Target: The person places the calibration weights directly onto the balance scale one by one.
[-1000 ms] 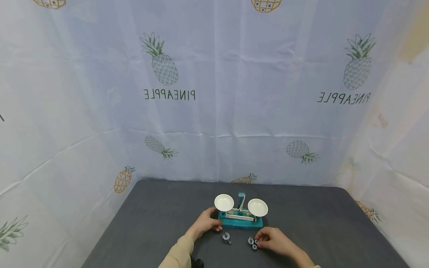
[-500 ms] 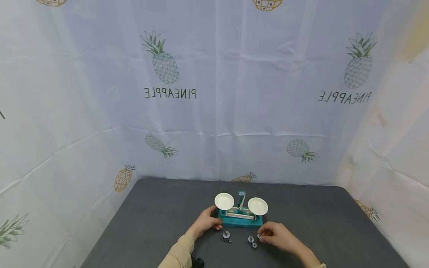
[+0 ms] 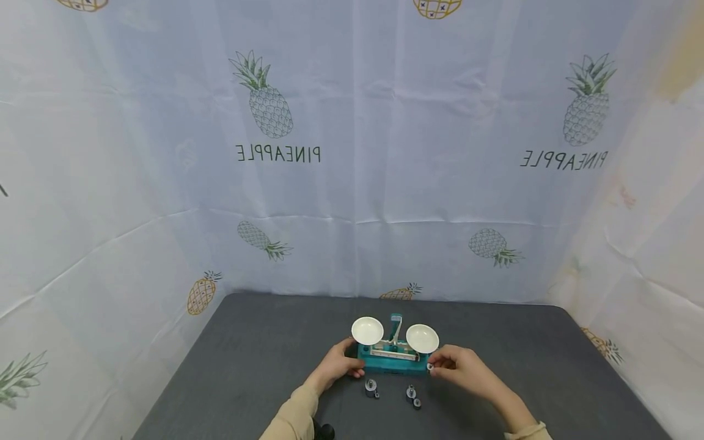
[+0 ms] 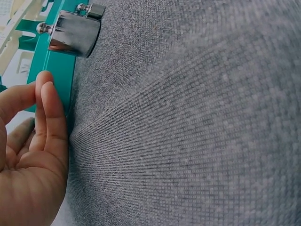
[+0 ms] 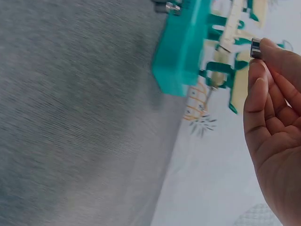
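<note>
Our right hand (image 3: 462, 370) pinches a small silver metal weight (image 3: 430, 366) just below the balance's right white pan (image 3: 422, 338). Our left hand (image 3: 338, 365), fingers straight, rests on the teal plastic balance base (image 3: 393, 364).

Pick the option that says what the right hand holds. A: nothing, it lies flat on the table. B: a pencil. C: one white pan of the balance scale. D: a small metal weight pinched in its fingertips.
D: the right hand pinches a small metal weight in its fingertips beside the balance scale.
</note>
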Available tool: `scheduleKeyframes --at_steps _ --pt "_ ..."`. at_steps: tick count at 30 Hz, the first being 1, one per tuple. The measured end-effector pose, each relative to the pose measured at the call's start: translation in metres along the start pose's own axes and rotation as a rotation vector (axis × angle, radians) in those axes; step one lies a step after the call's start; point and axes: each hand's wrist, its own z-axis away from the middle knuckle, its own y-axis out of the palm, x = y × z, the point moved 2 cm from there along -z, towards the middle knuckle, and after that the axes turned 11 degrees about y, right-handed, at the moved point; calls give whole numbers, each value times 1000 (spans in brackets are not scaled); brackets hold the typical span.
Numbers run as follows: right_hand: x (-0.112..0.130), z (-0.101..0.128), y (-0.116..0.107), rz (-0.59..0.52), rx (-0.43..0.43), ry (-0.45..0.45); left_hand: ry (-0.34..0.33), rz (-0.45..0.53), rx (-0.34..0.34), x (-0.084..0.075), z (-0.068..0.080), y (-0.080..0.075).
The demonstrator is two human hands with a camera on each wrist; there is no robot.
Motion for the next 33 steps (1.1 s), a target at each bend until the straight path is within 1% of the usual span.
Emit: scheduleKeyframes --at_steps 6,11,15,22,28,33 --pt "8 -7 -13 38 -54 -7 -10 6 1 0 1 0" --pt "13 -17 -19 60 -85 9 -13 13 7 -2 0 -1" --pt "14 -26 -19 85 -97 17 -13 11 9 -2 1 -1" --pt "13 -38 -15 112 -110 63 -10 8 12 -1 1 -1" --pt "11 -46 -12 139 -132 68 -13 15 14 1 0 -1" --pt "9 -50 -9 140 -124 70 -11 22 14 1 0 -2"
